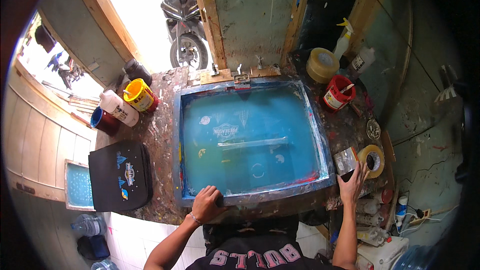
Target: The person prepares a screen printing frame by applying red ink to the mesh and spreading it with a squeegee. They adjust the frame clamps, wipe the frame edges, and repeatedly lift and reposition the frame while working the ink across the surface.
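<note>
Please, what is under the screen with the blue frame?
The stained table shows around the blue-framed screen, whose near edge the left hand touches. Faint darker patches appear in the mesh, but what lies directly beneath is covered; I cannot tell.

Teal mesh (250, 156), blue-smeared frame (270, 196), paint-splattered brown table (161, 155)

Screen frame (252, 157) on table (162, 175) — fabric stack (117, 182) left, packet (346, 161) then tape roll (370, 148) right, motorcycle (186, 30) behind.
</note>
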Available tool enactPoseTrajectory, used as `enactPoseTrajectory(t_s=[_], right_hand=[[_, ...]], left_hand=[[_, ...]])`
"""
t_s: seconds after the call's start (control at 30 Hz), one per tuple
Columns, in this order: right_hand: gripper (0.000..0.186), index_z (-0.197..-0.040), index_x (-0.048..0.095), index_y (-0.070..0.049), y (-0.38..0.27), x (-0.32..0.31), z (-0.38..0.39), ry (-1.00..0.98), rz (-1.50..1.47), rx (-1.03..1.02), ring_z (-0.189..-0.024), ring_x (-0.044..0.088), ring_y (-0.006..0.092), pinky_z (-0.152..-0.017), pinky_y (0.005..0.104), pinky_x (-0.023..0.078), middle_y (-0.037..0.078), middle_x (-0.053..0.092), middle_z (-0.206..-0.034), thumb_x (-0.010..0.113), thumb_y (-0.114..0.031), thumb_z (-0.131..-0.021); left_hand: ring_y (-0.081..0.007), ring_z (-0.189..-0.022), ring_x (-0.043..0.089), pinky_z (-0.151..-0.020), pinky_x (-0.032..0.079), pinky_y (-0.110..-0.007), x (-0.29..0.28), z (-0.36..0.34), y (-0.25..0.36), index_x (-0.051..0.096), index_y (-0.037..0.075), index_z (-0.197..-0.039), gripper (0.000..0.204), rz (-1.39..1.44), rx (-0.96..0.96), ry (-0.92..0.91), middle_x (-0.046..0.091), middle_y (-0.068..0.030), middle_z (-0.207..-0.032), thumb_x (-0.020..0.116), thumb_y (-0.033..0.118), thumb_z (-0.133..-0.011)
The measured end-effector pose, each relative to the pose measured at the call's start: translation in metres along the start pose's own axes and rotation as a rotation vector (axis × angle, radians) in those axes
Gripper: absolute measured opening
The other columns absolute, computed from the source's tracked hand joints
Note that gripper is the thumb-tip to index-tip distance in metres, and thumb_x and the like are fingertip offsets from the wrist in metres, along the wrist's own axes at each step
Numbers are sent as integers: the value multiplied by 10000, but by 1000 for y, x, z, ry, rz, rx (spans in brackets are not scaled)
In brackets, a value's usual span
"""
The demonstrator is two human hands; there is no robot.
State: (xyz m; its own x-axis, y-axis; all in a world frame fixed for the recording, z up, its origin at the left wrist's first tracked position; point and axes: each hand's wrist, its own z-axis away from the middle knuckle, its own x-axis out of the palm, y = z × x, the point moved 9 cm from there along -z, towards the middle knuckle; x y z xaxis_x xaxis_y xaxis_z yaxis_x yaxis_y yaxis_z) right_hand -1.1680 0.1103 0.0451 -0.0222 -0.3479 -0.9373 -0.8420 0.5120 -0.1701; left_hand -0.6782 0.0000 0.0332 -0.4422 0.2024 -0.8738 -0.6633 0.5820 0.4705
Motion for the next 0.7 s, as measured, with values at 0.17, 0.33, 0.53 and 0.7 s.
enactPoseTrajectory(t_s=[0.17, 0.33, 0.53, 0.7], right_hand=[[755, -1396, 491, 40, -4, 4, -3, -56, 60, -12, -1520, 213, 364, -1263, 543, 116, 207, 349, -1578, 834, -254, -791], [633, -1323, 571, 60, -12, 7, -13, -106, 66, -36, -1515, 225, 362, -1258, 540, 128, 197, 384, -1560, 802, -257, -827], [594, -1318, 568, 102, -22, 16, -27, -165, 79, -70, -1508, 238, 367, -1252, 511, 152, 199, 400, -1549, 740, -260, -880], [555, -1331, 556, 104, -36, 8, -33, -154, 42, -53, -1497, 256, 375, -1243, 505, 176, 204, 403, -1546, 679, -252, -924]], left_hand=[[-299, -879, 575, -783, 496, -400, -1, 0, 3, 573, 46, -875, 470, -21, 68, -3, 541, -105, -886, 880, 335, -665], [-293, -886, 574, -787, 494, -397, -1, 2, 6, 573, 46, -888, 483, -50, 82, -10, 541, -102, -890, 866, 378, -695], [-302, -915, 578, -800, 489, -401, 1, 3, 2, 574, 52, -920, 491, -39, 74, -4, 547, -106, -916, 867, 356, -670], [-297, -955, 586, -819, 487, -398, 2, 3, 2, 590, 46, -959, 503, -38, 30, -43, 567, -106, -950, 869, 361, -684]])
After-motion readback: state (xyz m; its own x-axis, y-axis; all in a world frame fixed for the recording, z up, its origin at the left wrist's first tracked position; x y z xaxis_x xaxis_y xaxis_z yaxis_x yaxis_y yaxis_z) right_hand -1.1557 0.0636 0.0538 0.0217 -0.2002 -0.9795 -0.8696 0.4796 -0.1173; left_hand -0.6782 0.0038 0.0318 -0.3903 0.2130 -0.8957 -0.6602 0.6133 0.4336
